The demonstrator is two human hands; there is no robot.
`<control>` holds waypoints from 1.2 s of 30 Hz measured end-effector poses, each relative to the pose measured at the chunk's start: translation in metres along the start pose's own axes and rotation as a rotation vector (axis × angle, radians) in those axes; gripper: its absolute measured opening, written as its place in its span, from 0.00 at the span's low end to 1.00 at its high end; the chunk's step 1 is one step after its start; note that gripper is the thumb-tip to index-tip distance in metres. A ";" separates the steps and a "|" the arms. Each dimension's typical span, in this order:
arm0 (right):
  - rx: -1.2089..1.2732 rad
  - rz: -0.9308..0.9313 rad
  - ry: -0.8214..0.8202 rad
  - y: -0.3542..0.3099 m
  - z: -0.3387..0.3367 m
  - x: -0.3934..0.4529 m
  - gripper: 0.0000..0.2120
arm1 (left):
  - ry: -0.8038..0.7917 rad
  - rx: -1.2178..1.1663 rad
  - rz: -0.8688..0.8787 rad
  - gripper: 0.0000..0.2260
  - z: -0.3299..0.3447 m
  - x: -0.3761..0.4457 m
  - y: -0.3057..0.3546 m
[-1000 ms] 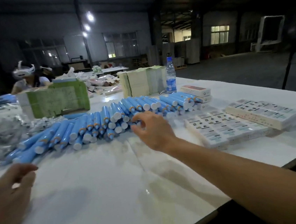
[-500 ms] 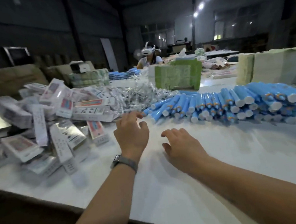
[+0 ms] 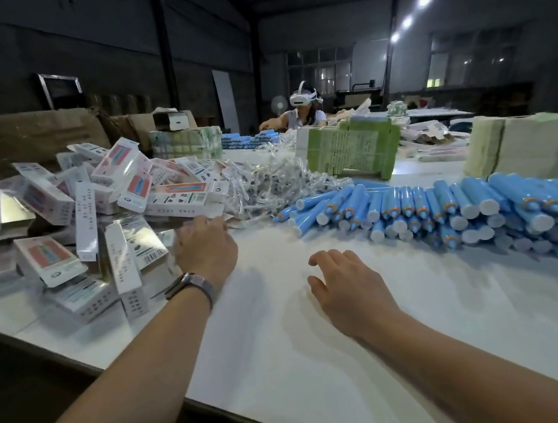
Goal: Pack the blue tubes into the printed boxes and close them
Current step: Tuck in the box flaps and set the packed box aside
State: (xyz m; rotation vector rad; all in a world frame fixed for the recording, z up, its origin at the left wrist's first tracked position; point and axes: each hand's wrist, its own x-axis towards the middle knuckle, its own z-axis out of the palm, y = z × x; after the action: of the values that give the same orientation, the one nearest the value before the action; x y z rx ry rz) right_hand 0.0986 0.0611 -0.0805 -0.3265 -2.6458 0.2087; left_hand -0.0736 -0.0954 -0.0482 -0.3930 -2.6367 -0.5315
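Observation:
A long heap of blue tubes (image 3: 442, 208) with white caps lies across the white table (image 3: 287, 365) on the right. A jumbled pile of printed boxes (image 3: 92, 217) covers the table's left end. My left hand (image 3: 205, 246), with a watch on its wrist, reaches out to the edge of the box pile; its fingertips are at the boxes and a heap of clear plastic packets (image 3: 268, 185), and no grip shows. My right hand (image 3: 344, 287) hovers with relaxed fingers over bare table in front of the tubes, holding nothing.
Green-wrapped bundles (image 3: 350, 148) and pale stacks of flat cartons (image 3: 532, 146) stand behind the tubes. A person wearing a white headset (image 3: 303, 100) sits at the far end. Brown cardboard boxes (image 3: 22, 141) rise behind the box pile. The table's near edge runs diagonally below my arms.
My view has swung left from the tubes to the box pile. My left hand has moved forward to the edge of the boxes; my right hand has drawn back from the tubes.

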 end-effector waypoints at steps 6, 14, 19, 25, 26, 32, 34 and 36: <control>0.059 0.011 0.018 0.002 0.001 0.000 0.20 | 0.374 -0.326 0.137 0.13 -0.037 -0.026 0.038; 0.971 0.448 0.169 0.020 -0.011 0.008 0.17 | -0.358 -1.607 -0.071 0.13 -0.022 -0.061 0.106; 1.073 0.396 0.274 0.024 -0.006 0.013 0.02 | -0.625 -1.463 0.148 0.23 0.012 -0.073 0.097; 1.442 0.307 0.063 0.013 -0.002 0.009 0.14 | -0.496 -1.578 0.171 0.11 0.019 -0.074 0.100; 1.464 0.306 0.042 0.012 -0.001 0.009 0.15 | -0.418 -1.551 0.186 0.09 0.022 -0.073 0.099; 0.846 0.311 0.109 0.026 0.004 0.019 0.20 | -0.083 -1.324 0.040 0.05 0.033 -0.060 0.092; 0.568 0.286 0.127 0.037 0.000 0.035 0.22 | -0.066 -1.272 0.067 0.05 0.035 -0.059 0.093; 0.314 0.234 0.125 0.050 -0.007 0.056 0.24 | -0.059 -1.252 0.083 0.07 0.036 -0.059 0.093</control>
State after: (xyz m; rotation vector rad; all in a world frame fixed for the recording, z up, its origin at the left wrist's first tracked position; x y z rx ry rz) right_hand 0.0627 0.1242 -0.0604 -0.5226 -2.3997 0.6486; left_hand -0.0022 -0.0091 -0.0774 -0.8423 -1.9747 -2.1023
